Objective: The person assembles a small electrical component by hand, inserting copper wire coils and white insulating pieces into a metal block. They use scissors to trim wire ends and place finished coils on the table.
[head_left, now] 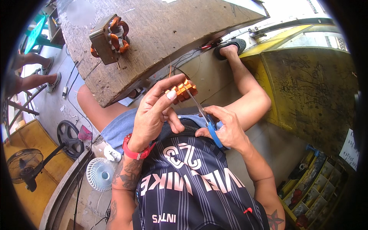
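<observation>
Copper coil bundle (pixel 183 90) looks light, springy; left hand (pixel 155 115) pinches its end, right hand (pixel 224 128) works blue-handled scissors (pixel 205 119) there. Grip bundle mid-body.

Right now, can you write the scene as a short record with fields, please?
left hand: holds a small orange coil bundle between its fingers
right hand: grips blue-handled scissors, blades pointing at the bundle
workbench: worn wooden top, ahead of the hands
on workbench: motor stator with orange windings
floor, left side: white fan, black fan
</observation>
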Action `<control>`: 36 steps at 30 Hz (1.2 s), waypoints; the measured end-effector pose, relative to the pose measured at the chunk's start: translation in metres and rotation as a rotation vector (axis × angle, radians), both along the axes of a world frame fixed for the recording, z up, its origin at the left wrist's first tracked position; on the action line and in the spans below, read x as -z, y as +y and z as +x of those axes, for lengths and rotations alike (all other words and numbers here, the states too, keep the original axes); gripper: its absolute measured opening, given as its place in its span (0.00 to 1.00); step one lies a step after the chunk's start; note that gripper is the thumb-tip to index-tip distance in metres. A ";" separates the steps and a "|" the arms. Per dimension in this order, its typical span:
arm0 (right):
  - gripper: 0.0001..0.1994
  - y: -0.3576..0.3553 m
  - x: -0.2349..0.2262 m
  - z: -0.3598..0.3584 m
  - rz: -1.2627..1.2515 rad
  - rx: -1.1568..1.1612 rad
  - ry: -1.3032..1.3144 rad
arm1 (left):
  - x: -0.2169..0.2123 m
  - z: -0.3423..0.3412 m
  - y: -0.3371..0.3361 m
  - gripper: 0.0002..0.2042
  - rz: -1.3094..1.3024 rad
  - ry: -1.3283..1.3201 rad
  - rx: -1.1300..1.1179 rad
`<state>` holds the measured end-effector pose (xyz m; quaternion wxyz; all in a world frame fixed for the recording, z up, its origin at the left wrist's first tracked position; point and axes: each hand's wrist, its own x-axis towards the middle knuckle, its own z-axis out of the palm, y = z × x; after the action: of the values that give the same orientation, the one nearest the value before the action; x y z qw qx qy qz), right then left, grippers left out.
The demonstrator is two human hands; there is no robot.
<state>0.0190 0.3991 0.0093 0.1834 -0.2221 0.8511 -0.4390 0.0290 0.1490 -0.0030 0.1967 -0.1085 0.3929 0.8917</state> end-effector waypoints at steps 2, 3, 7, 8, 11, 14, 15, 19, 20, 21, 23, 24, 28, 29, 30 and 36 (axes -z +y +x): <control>0.29 -0.001 -0.001 0.001 0.010 0.008 -0.097 | -0.001 0.000 0.000 0.24 0.004 0.002 -0.009; 0.28 -0.001 -0.001 0.001 0.008 0.010 -0.143 | -0.001 0.000 0.000 0.24 0.015 -0.011 -0.012; 0.30 -0.002 -0.001 0.004 -0.010 -0.011 -0.091 | 0.000 0.001 0.002 0.25 0.068 -0.066 -0.055; 0.31 -0.002 -0.001 0.004 -0.031 -0.022 -0.036 | 0.001 0.001 0.002 0.25 0.083 -0.080 -0.071; 0.32 -0.002 0.000 0.007 -0.038 -0.042 -0.001 | 0.001 0.002 0.003 0.23 0.129 -0.073 -0.095; 0.33 -0.003 0.002 0.009 -0.011 -0.047 0.014 | 0.001 0.005 0.003 0.21 0.091 -0.121 -0.148; 0.33 -0.003 0.003 0.009 0.001 -0.049 0.027 | 0.001 0.005 0.003 0.20 0.099 -0.127 -0.148; 0.32 -0.004 0.006 0.009 0.034 -0.041 0.002 | 0.002 0.006 0.001 0.19 0.098 -0.133 -0.136; 0.32 -0.004 0.006 0.008 0.037 -0.041 0.007 | 0.002 0.006 0.001 0.20 0.089 -0.118 -0.130; 0.32 -0.004 0.006 0.008 0.040 -0.039 0.012 | 0.002 0.005 0.001 0.20 0.095 -0.117 -0.124; 0.31 -0.005 0.006 0.007 0.048 -0.034 -0.014 | 0.002 0.005 0.001 0.20 0.104 -0.096 -0.112; 0.31 -0.005 0.006 0.007 0.051 -0.036 -0.020 | 0.003 0.005 0.001 0.21 0.099 -0.090 -0.099; 0.31 -0.005 0.006 0.007 0.048 -0.043 -0.012 | 0.003 0.003 0.001 0.22 0.063 -0.056 -0.056; 0.31 -0.005 0.007 0.006 0.041 -0.043 -0.013 | 0.004 0.003 0.001 0.22 0.050 -0.046 -0.048; 0.31 -0.005 0.007 0.006 0.032 -0.041 -0.015 | 0.004 0.003 0.001 0.23 0.051 -0.036 -0.042; 0.31 -0.007 0.003 0.003 -0.009 -0.045 -0.128 | 0.003 0.004 0.001 0.23 0.039 -0.033 -0.008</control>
<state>0.0224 0.3925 0.0063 0.2464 -0.2136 0.8303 -0.4520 0.0328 0.1496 -0.0060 0.2018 -0.1210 0.3717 0.8980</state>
